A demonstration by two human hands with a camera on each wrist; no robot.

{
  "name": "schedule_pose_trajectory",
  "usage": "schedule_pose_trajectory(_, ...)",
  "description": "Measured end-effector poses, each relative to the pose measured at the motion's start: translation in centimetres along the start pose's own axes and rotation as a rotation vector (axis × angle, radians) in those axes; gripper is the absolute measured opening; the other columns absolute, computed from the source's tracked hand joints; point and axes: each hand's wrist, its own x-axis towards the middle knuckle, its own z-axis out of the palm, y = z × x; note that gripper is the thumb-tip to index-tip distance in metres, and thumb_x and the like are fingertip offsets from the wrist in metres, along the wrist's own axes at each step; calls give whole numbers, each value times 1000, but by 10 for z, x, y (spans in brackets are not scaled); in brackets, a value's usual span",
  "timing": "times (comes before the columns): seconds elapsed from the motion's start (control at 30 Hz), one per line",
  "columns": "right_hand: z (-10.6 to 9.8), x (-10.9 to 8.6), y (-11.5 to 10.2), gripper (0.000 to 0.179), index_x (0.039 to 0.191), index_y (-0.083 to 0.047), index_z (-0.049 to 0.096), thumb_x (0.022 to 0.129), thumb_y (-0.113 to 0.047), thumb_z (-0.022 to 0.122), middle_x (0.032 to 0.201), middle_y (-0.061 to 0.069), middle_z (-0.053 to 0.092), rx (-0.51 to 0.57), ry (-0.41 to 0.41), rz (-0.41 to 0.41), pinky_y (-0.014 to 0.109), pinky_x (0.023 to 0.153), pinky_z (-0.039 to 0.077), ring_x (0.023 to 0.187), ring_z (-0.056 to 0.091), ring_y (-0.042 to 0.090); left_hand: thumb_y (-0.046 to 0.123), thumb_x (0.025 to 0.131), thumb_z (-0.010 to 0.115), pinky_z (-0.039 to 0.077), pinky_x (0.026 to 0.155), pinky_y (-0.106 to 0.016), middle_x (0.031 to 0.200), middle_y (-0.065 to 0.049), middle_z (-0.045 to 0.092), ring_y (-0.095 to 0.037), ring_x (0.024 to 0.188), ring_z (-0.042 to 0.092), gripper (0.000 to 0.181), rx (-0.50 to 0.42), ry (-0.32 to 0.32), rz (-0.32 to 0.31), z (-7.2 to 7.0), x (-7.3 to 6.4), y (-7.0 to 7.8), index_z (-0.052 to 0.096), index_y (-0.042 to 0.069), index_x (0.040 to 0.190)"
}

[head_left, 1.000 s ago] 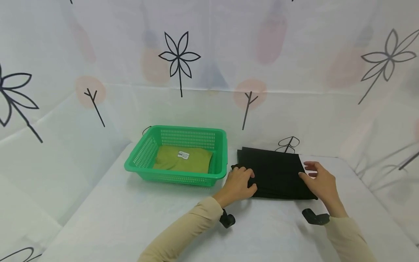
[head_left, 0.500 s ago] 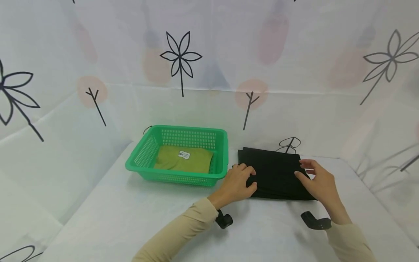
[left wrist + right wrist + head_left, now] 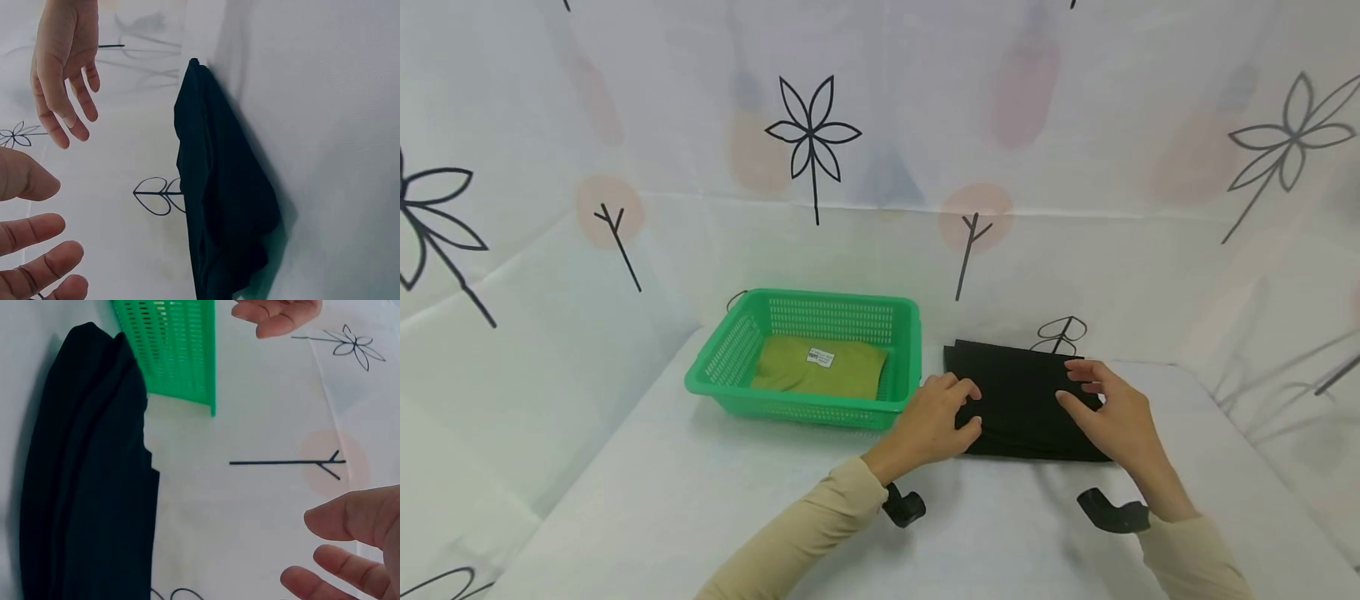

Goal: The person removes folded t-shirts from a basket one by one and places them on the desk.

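Note:
A folded black cloth [image 3: 1026,400] lies flat on the white table, its layered folds showing along the near edge in both wrist views. Over its left end hovers my left hand [image 3: 934,417], fingers loosely bent and holding nothing. My right hand [image 3: 1112,417] is raised above the cloth's right side, thumb and fingers spread apart. Both wrist views show a gap between the fingers and the black cloth [image 3: 219,187]. In the right wrist view, the right hand's thumb [image 3: 350,515] is well away from the fabric.
Left of the cloth stands a green plastic basket [image 3: 812,404] with a folded olive-green garment [image 3: 820,371] bearing a white label [image 3: 821,357]. A white sheet printed with flowers [image 3: 880,125] rises behind the table [image 3: 700,500].
Both hands have lifted off the black cloth; the right hand has drifted left over it, and the left slightly left and back. The cloth and basket stay in place.

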Motion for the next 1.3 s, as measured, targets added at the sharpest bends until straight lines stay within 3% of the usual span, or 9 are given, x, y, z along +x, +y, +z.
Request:
schedule_pose_trajectory(0.33,-2,4,-18,43,127,0,55,89,-14,68,115,23,61,33,-26,-30,62,79,42,102,56,45,25,89,65,42,70,-28,101,-5,57,-20,86,51,27,51,22,29,-23,-6,-5,63,11,113)
schedule_pose_trajectory(0.67,1,11,-34,43,128,-3,55,89,-14,69,116,21,62,74,-70,-70,59,77,46,102,58,43,21,89,66,46,75,-35,109,-9,58,-26,93,53,28,0,68,26,-47,-12,-24,61,8,113)
schedule_pose_trajectory(0.87,4,16,-39,44,127,0,55,88,-12,69,116,22,61,75,-98,-109,58,83,44,101,58,41,19,88,67,47,81,-40,112,-13,55,-29,103,52,36,-12,53,-24,-61,-19,-35,60,5,120)
schedule_pose_trajectory(1.3,12,27,-52,47,127,1,55,86,-14,72,114,23,60,59,-132,-161,56,83,45,99,58,41,16,87,65,45,84,-47,112,-15,58,-31,103,54,36,-99,103,-73,-82,-33,-65,62,3,120)
